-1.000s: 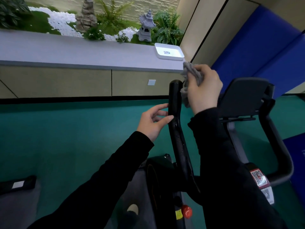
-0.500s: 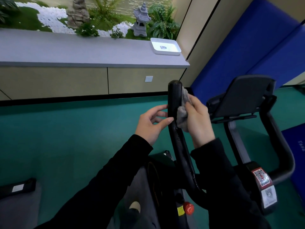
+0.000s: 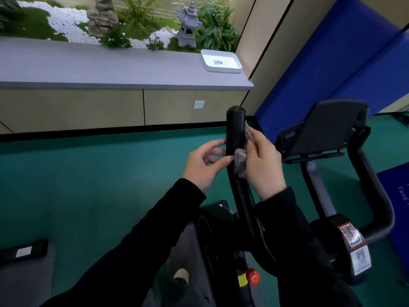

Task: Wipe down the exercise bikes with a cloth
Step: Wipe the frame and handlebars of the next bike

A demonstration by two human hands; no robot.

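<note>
A black exercise bike stands before me, its left handlebar (image 3: 235, 127) rising upright at the centre. My right hand (image 3: 264, 167) holds a grey cloth (image 3: 241, 159) pressed against the right side of that bar, a little below its capped top. My left hand (image 3: 204, 163) rests on the bar's left side, thumb and fingertips touching it, fingers loosely spread. The bike's black console (image 3: 325, 129) and right handlebar loop (image 3: 376, 196) sit to the right. A red knob (image 3: 252, 276) shows on the frame below.
A grey ledge (image 3: 110, 67) over beige cabinets runs along the back, with a white tray (image 3: 221, 61) and a planter with a stone lantern (image 3: 188, 25). Blue wall padding (image 3: 343, 63) is at right. Green floor (image 3: 88, 173) spreads left; a grey mat (image 3: 24, 282) lies at bottom left.
My right hand has brought the cloth down from above the bar's top to its right side and slid it lower. The left hand has stayed on the bar.
</note>
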